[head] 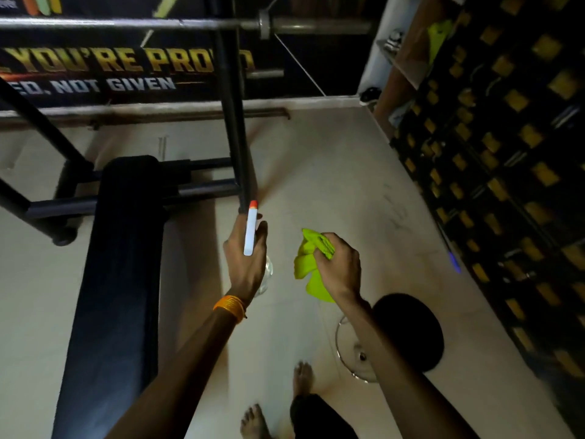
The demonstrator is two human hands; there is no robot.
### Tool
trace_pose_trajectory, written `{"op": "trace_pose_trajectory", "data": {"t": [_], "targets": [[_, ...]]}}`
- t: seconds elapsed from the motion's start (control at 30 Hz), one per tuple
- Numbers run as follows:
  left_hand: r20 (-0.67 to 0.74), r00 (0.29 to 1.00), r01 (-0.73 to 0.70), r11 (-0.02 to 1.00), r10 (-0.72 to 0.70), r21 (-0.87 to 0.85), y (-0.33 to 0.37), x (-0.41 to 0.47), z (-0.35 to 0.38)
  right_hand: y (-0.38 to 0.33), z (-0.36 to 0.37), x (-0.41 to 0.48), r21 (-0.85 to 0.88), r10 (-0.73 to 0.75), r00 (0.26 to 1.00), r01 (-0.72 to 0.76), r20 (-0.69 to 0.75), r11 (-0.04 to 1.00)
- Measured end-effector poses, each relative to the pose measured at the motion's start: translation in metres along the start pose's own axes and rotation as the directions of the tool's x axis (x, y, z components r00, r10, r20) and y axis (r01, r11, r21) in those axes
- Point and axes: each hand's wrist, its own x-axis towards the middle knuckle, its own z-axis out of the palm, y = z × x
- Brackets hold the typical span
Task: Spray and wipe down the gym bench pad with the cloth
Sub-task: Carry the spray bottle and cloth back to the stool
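Your left hand [245,264] grips the spray bottle [250,229], nozzle forward, ready to spray; right hand [338,267] bunches the green cloth [308,267] for wiping. Bench pad [120,264] lies left, well apart, untouched.

Beside the matt black bench pad [117,264], seemingly vinyl, the spray bottle [250,231] shows glossy white plastic over clear plastic; right of it, soft lime cloth [305,264]. Above, dull metal barbell [158,24].
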Motion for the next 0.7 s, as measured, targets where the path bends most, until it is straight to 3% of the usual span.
{"op": "trace_pose_trajectory", "data": {"t": [0.27, 0.47, 0.7], "targets": [[0.155, 0.987, -0.051, 0.998, 0.047, 0.026, 0.016, -0.095, 0.075, 0.092, -0.082, -0.05, 0.011, 0.128, 0.986, -0.127, -0.105, 0.992], [0.204, 0.979, 0.003, 0.999, -0.013, 0.048, 0.012, -0.164, 0.152, 0.174, -0.157, -0.083, -0.028, 0.201, 0.968, -0.208, -0.152, 0.978], [0.261, 0.965, 0.025, 0.999, -0.035, 0.044, 0.011, -0.222, 0.23, 0.256, -0.203, -0.087, 0.056, 0.277, 0.948, -0.272, -0.154, 0.961]]}}
